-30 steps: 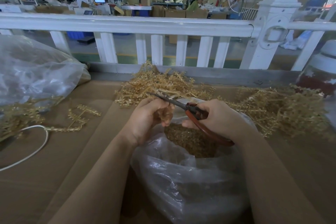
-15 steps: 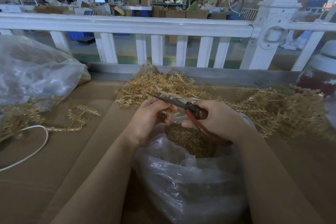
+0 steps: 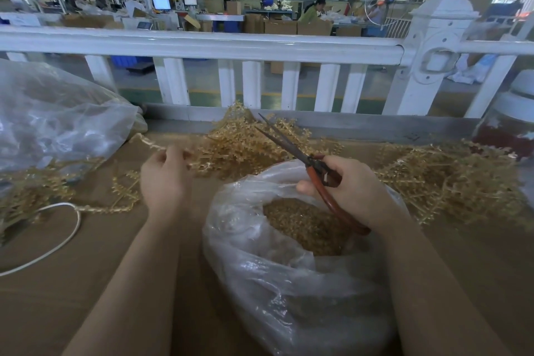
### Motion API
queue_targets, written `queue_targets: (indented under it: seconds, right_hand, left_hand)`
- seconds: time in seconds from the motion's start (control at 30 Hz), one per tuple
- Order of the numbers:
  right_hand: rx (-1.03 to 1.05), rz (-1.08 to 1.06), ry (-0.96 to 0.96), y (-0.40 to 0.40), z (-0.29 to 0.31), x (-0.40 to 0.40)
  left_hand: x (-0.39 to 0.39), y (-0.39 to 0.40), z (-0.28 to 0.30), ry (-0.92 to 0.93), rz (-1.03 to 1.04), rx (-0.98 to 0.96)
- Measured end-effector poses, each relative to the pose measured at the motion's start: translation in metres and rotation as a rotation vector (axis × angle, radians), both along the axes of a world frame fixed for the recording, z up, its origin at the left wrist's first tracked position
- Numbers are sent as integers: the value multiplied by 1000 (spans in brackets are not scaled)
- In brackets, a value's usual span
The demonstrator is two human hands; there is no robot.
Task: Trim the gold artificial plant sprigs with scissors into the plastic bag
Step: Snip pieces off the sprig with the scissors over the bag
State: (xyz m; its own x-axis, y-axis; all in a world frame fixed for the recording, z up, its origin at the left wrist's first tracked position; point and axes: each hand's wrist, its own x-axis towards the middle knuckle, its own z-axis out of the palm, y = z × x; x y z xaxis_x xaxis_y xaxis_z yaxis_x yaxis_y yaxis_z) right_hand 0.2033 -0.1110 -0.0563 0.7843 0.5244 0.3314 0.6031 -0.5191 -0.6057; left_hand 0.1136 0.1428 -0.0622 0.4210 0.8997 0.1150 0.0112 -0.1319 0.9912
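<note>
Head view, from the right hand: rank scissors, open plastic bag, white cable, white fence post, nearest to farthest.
1. scissors: held in the right hand, blades pointing up-left.
2. open plastic bag: directly under that hand, part full of gold trimmings.
3. white fence post: behind the table, up and to the right.
4. white cable: far left on the table.

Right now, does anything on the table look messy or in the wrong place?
A little. A white cable loops across the table's left side, touching loose gold sprigs lying outside the piles. It could snag. The plastic bag sits open and nothing looks spilled from it.
</note>
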Motion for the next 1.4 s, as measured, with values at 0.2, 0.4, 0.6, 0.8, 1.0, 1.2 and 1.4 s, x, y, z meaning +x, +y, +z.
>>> queue_targets:
  seconds: [0.2, 0.4, 0.6, 0.8, 1.0, 1.2, 1.4]
  right_hand:
    - [-118, -41, -22, 1, -7, 4]
    - [-159, -40, -44, 1, -12, 6]
    - [-216, -59, -61, 2, -16, 9]
    - [-200, -70, -77, 2, -19, 7]
    - [-214, -84, -83, 3, -21, 10]
    - [-193, -95, -88, 4, -23, 11]
    - [-196, -97, -75, 6, -23, 12]
  left_hand:
    - [-13, 22, -15, 861, 149, 366]
    - [-11, 22, -20, 830, 283, 319]
    - [-7, 18, -19, 467, 501, 512]
    - [17, 1, -31, 531, -340, 922]
    - [28, 4, -42, 853, -508, 980]
    - [28, -5, -35, 879, -372, 1036]
    - [28, -9, -29, 821, -258, 960]
